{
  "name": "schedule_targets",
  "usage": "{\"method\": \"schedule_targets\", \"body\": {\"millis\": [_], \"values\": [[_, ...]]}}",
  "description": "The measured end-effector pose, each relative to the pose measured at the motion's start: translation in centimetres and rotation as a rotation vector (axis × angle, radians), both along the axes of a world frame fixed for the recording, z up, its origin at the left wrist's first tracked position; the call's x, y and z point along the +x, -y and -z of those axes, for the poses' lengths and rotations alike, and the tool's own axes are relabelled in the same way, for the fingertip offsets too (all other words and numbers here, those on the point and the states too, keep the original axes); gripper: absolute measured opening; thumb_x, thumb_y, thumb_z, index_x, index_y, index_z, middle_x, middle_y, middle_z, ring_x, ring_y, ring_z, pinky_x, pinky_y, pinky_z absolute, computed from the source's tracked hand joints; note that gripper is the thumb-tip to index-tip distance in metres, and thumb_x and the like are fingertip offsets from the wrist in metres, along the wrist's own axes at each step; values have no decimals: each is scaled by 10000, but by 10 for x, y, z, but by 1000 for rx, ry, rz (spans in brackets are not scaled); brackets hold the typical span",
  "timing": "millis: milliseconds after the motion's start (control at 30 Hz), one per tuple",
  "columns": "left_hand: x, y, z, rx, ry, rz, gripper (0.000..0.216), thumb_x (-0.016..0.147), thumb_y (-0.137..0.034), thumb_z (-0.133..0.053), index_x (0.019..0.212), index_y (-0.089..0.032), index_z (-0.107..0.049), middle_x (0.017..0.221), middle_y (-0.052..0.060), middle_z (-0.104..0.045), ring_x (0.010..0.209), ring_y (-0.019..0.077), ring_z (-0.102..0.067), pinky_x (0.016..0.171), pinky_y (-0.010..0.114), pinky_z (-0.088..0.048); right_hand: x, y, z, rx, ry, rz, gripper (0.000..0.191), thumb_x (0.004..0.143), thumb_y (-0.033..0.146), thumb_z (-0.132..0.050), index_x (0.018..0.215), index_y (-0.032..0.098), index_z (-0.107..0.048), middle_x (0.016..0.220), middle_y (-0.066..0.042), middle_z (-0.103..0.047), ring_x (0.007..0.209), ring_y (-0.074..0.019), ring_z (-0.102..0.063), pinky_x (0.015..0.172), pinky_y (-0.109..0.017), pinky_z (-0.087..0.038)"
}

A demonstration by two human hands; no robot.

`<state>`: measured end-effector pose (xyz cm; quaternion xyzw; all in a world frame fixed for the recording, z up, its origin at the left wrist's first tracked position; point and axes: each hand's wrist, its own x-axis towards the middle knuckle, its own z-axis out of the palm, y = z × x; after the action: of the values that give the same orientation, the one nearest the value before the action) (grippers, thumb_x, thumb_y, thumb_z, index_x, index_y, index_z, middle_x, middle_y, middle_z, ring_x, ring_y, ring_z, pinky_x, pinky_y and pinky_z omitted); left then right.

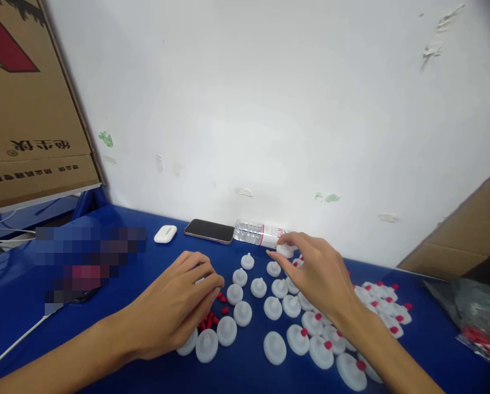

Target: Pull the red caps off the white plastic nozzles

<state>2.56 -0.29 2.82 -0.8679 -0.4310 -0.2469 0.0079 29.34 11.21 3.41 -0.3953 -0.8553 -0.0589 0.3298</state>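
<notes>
My left hand (183, 301) is curled palm down over a small pile of red caps (209, 320). Its fingertips are partly hidden, and what they pinch cannot be made out. Round the pile, several white plastic discs with a central nozzle (227, 330) form a curve. My right hand (316, 271) reaches toward the wall, thumb and index finger around a white disc (286, 250). Below that hand lie several bare discs (273, 308) in loose rows. To their right, more discs carry red caps on their nozzles (321, 352), some hidden under my right forearm.
Along the wall lie a white earbud case (165, 234), a phone (209, 231) and a clear bottle on its side (249, 232). Cardboard boxes stand at left (31, 109) and right (462, 224). A plastic bag with red pieces (480, 328) sits at the right edge. A white cable (17, 345) crosses the left.
</notes>
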Motion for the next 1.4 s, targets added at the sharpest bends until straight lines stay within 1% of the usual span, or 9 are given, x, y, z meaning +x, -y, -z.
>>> {"method": "schedule_targets", "body": {"millis": [133, 233, 433, 633, 700, 867, 967, 1233, 1400], "values": [[-1, 0, 2, 39, 42, -28, 215, 1064, -179, -386, 1134, -195, -589, 964, 60, -634, 929, 242, -497, 831, 405, -388, -21, 24, 0, 77, -8, -380, 86, 1058, 252, -542, 1036, 223, -619, 1006, -53, -743, 862, -198, -700, 762, -331, -521], [-1, -2, 7, 104, 34, -30, 97, 1054, -264, -511, 1117, -206, -554, 941, 35, -611, 899, 234, -492, 808, 384, -385, -40, 45, 0, 268, 90, -591, 210, 1056, 91, -455, 951, 191, -607, 944, -40, -750, 908, -173, -713, 809, -308, -507], [-1, 2, 8, 203, -39, 48, 184, 997, -62, -390, 940, -207, -488, 826, 22, -546, 771, 208, -429, 703, 373, -330, -57, 68, -2, 462, 58, -570, 353, 1030, 40, -403, 786, 195, -606, 899, -32, -763, 789, -145, -698, 784, -305, -502], [-2, 8, 1, -17, 10, 151, 193, 919, -49, -349, 835, -216, -397, 754, 7, -492, 710, 205, -387, 699, 383, -326, -48, 57, -4, 567, 97, -584, 367, 1020, 31, -436, 754, 217, -607, 900, -9, -763, 1013, -193, -707, 773, -318, -493], [-1, 8, -1, -45, 28, 132, 223, 973, -68, -352, 803, -211, -377, 738, 0, -497, 709, 196, -390, 709, 377, -327, -40, 47, -4, 522, 117, -558, 321, 1027, 24, -447, 833, 198, -634, 1027, -18, -770, 1099, -203, -688, 807, -328, -492], [5, 6, -2, -27, 20, 40, 261, 1048, -132, -397, 813, -194, -492, 767, 18, -528, 776, 204, -421, 756, 381, -339, -22, 24, 1, 68, 39, -370, 65, 1053, 191, -575, 1073, 221, -630, 1063, -11, -751, 963, -197, -706, 857, -366, -483], [7, 5, -1, -55, -4, 23, 235, 1036, -146, -428, 835, -186, -543, 804, 29, -541, 832, 221, -436, 802, 394, -343, -19, 17, 9, -98, 50, -287, 107, 1076, 276, -554, 1103, 247, -653, 1097, -6, -750, 987, -212, -704, 898, -391, -476], [7, 5, 1, -96, 4, 16, 214, 1027, -132, -427, 882, -186, -575, 878, 27, -562, 917, 232, -459, 867, 413, -320, -16, 10, 10, -202, 154, -239, 370, 1137, 307, -343, 1005, 275, -688, 1030, 26, -753, 1033, -189, -693, 1071, -428, -400], [6, 5, 2, -59, -5, 51, 258, 1028, -104, -387, 848, -182, -554, 858, 28, -543, 884, 228, -440, 841, 409, -319, 4, -5, -10, -186, 217, -36, 317, 1102, 315, -404, 1087, 234, -709, 996, -46, -756, 986, -255, -700, 979, -455, -448]]}}
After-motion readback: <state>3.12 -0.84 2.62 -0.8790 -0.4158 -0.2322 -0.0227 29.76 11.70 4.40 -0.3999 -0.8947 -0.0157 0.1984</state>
